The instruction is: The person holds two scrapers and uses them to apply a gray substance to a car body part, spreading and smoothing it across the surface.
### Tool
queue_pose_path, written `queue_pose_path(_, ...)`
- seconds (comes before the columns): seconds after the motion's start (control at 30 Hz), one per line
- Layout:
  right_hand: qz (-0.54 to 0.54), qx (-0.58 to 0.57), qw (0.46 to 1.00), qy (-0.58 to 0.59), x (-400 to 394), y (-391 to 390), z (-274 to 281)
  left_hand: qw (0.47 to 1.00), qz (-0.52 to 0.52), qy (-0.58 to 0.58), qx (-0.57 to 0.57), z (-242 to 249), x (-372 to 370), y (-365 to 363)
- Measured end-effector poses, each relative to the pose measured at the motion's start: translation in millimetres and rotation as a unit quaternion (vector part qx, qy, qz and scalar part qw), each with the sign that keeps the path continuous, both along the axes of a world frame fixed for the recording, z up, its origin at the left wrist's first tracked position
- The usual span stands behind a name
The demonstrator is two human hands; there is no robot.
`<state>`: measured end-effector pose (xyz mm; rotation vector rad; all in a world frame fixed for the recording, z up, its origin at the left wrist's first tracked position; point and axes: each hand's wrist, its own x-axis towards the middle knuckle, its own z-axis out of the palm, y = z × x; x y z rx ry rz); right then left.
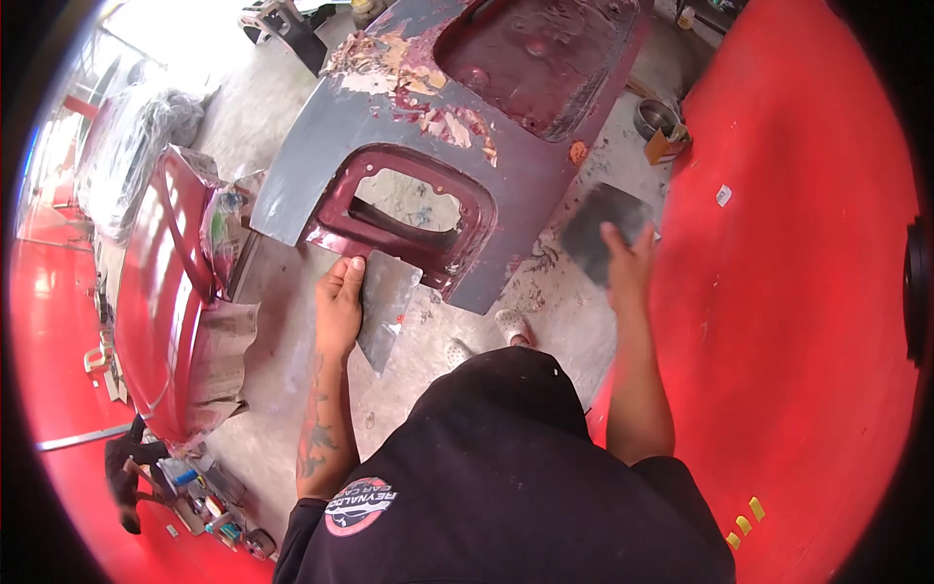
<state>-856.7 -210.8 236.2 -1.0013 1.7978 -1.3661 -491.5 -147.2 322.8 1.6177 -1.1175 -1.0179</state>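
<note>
My left hand (341, 292) pinches a grey, flat sheet of sandpaper (385, 310) by its upper edge, thumb on top. The sheet hangs just below the near end of a car body panel (389, 209). To the right of that panel, my right hand (628, 258) grips a darker sheet of sandpaper (589, 234), slightly smeared by motion. Dull grey covers much of the panel, with maroon around its openings and peeling, patchy paint (389, 63) toward the far end. Both sheets are apart from each other.
On the left stands a glossy red car part (165, 302) with masking paper along its edge. Plastic-wrapped goods (146, 146) lie behind it. A person (126, 472) is at lower left near assorted supplies (209, 501). A bowl (654, 119) and small box (666, 146) sit by the red wall (778, 243).
</note>
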Motion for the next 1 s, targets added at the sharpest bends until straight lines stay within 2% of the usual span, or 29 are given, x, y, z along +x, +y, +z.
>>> queue_pose_path(0.1,0.113,-0.06,0.981,-0.147,48.8,-15.3,18.2,1.0,-0.001,-0.007,-0.002,2.0,-1.3,0.1)
queue_pose_path(0.23,0.145,-0.086,0.976,-0.136,92.4,-51.5,55.8,1.0,0.003,-0.017,-0.001,-3.8,2.3,-1.1)
queue_pose_path(0.3,0.088,-0.147,0.985,0.009,107.9,-74.4,69.7,0.999,0.015,-0.051,-0.007,2.0,-3.6,0.6)
queue_pose_path(0.43,0.103,-0.118,0.987,0.024,102.5,-73.6,88.3,0.999,0.004,-0.042,-0.008,-5.8,2.0,0.3)
queue_pose_path(0.5,0.12,-0.116,0.986,-0.018,95.8,-55.6,85.0,0.999,0.012,-0.037,-0.007,-3.7,-0.2,-0.5)
queue_pose_path(0.63,0.13,-0.099,0.986,-0.024,108.4,-82.0,91.1,0.999,0.011,-0.038,-0.015,0.3,-3.9,1.8)
queue_pose_path(0.7,0.159,-0.074,0.982,-0.065,108.9,-91.7,108.5,0.999,0.004,-0.044,-0.017,0.4,-2.6,0.0)
queue_pose_path(0.73,0.145,-0.061,0.987,0.023,104.6,-86.7,108.6,0.999,0.001,-0.042,-0.02,0.8,-3.3,-1.0)
queue_pose_path(0.8,0.128,-0.104,0.986,0.014,93.4,-77.0,72.7,1.0,0.006,-0.028,-0.009,-0.8,-2.6,-0.4)
queue_pose_path(0.87,0.118,-0.144,0.983,0.0,98.1,-82.6,66.0,0.999,0.011,-0.04,-0.013,-4.5,-0.3,-2.4)
queue_pose_path(0.93,0.147,-0.169,0.974,-0.034,113.2,-91.7,83.2,0.998,0.013,-0.058,-0.002,-5.0,-0.9,3.4)
queue_pose_path(1.0,0.155,-0.161,0.974,-0.045,115.7,-102.3,99.3,0.999,0.023,-0.023,-0.025,0.8,-7.8,0.1)
